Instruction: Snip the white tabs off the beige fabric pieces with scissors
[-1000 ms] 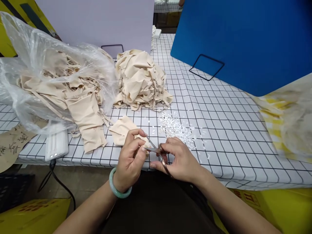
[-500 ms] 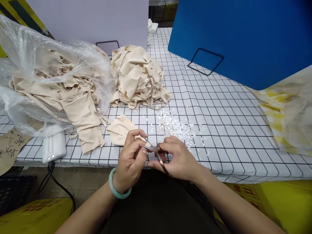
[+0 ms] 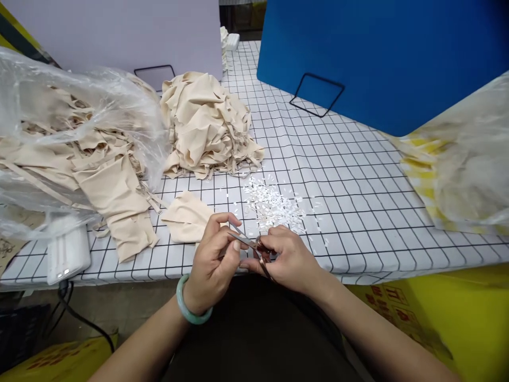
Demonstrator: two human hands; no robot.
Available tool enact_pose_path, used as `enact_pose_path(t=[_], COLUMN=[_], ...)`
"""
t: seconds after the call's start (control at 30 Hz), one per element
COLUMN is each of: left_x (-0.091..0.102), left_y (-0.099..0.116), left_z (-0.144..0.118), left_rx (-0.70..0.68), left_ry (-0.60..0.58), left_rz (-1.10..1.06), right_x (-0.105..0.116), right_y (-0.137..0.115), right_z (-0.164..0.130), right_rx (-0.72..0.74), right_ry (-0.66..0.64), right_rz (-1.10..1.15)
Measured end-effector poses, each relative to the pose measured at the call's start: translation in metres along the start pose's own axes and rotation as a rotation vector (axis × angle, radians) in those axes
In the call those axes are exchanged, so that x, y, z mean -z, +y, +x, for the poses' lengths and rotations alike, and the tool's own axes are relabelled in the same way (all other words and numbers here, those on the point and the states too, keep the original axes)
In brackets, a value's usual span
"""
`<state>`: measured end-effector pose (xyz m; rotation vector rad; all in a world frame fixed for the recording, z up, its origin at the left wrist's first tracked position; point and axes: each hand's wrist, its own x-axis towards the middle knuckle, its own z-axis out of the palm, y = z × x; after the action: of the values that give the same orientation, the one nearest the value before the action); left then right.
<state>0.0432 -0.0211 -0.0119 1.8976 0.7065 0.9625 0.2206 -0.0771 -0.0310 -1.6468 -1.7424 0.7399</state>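
My right hand (image 3: pixel 284 257) is wrapped around the handles of a pair of scissors (image 3: pixel 248 243), its fingers in the loops. The blades stand apart and point left toward my left hand (image 3: pixel 218 260), which wears a green bangle. My left fingers are curled in a pinch next to the blade tips. A beige fabric piece (image 3: pixel 186 217) lies on the table and runs behind this hand, which appears to grip its edge; the pinched part is hidden. Just beyond the scissors many small white snippets (image 3: pixel 274 204) are scattered on the cloth.
A heap of beige fabric pieces (image 3: pixel 207 124) lies ahead. More spill from a clear plastic bag (image 3: pixel 131 106) at left, near a white power bank (image 3: pixel 68 249) with a black cable. A blue board (image 3: pixel 338 48) stands at back right, a plastic bag (image 3: pixel 473 164) at right.
The table scene has shifted left in view as the head turns slightly right. The scissors blades remain apart, with both hands in nearly the same pose.
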Motion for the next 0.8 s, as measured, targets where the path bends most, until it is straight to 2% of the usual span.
enact_pose_path(t=[0.2, 0.33, 0.37, 0.43, 0.5, 0.53, 0.57, 0.67, 0.7, 0.8], left_x=[-0.02, -0.035, -0.036, -0.033, -0.019, -0.008, 0.007, 0.062, 0.08, 0.119], left_y=[-0.007, -0.012, -0.012, -0.009, -0.007, -0.009, -0.013, -0.038, -0.049, -0.08], left_z=[0.013, 0.02, 0.02, 0.017, 0.011, 0.008, 0.006, 0.001, 0.001, 0.003], left_rx=[-0.019, -0.019, -0.014, -0.029, -0.064, -0.07, -0.066, 0.029, 0.079, 0.177], left_ry=[-0.106, -0.122, -0.147, -0.272, -0.403, -0.413, -0.369, -0.077, -0.014, 0.008], left_rz=[-0.011, 0.015, 0.033, 0.088, 0.162, 0.205, 0.259, 0.545, 0.67, 0.844], right_x=[0.004, 0.007, 0.011, 0.02, 0.03, 0.034, 0.037, 0.035, 0.029, -0.002], right_y=[0.022, 0.035, 0.038, 0.043, 0.048, 0.05, 0.051, 0.05, 0.045, 0.021], right_z=[-0.017, -0.021, -0.021, -0.021, -0.021, -0.021, -0.021, -0.018, -0.015, 0.001], right_rx=[-0.113, -0.256, -0.304, -0.379, -0.408, -0.405, -0.397, -0.355, -0.347, -0.295], right_ry=[0.122, 0.177, 0.183, 0.2, 0.23, 0.248, 0.263, 0.274, 0.273, 0.21], right_rz=[-0.024, 0.004, 0.028, 0.054, 0.02, -0.013, -0.043, -0.061, -0.039, 0.096])
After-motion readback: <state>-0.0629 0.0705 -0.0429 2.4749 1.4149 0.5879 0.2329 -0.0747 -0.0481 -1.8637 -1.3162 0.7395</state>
